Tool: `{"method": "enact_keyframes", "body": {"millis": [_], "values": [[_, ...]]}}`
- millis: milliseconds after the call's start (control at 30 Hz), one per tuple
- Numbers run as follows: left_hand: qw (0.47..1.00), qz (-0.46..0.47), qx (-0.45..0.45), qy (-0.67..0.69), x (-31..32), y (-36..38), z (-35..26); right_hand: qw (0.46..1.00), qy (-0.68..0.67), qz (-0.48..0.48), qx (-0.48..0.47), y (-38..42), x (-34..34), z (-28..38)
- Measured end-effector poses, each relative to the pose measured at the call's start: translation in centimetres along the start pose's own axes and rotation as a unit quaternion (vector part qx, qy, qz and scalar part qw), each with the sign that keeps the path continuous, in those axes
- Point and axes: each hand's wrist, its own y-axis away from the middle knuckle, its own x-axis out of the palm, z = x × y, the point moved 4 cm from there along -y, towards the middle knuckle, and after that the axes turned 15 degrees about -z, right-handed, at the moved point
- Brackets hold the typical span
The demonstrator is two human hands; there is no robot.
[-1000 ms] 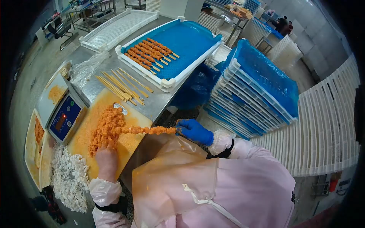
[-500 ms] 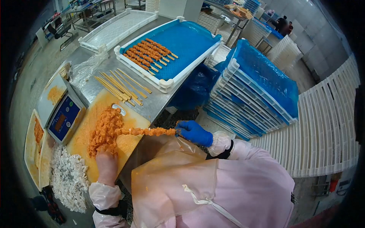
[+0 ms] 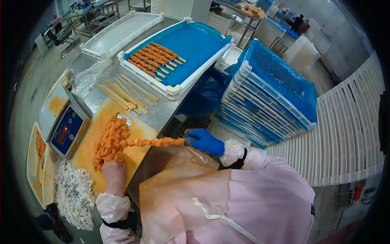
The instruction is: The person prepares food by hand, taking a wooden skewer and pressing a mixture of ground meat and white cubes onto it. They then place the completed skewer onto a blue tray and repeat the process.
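Observation:
A mound of orange marinated meat point(image 3: 109, 138) sits on the yellowed cutting board point(image 3: 142, 132). My bare left hand point(image 3: 114, 173) is at the mound's near edge, its fingers curled into the meat and partly hidden by it. My right hand point(image 3: 205, 142), in a blue glove, is closed around the handle end of a meat skewer point(image 3: 158, 142). The skewer is level, its far end reaching the mound and its coated length running past the board's right edge. Several bare wooden skewers point(image 3: 126, 95) lie on the metal table behind the board.
Finished skewers point(image 3: 152, 61) lie in a row on a blue-lined white tray point(image 3: 172, 91). A digital scale point(image 3: 67, 130) stands left of the board, near a heap of small whitish pieces point(image 3: 75, 193). Stacked trays point(image 3: 260, 110) rise on the right.
The left fingers have shifted slightly in the meat at the mound's near edge. My right hand stays closed on the skewer. The whole view has shifted slightly.

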Motion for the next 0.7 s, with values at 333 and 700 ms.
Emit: {"method": "enact_keyframes", "body": {"millis": [333,700], "values": [[0.990,-0.022,0.048,0.133,-2.2,2.3,0.2,1.000,-0.006,0.005,-0.008,0.1,0.0,-0.4],[0.983,0.015,-0.086,0.161,-2.4,5.1,2.5,0.991,0.108,0.064,0.042,0.0,1.8,0.0]]}}
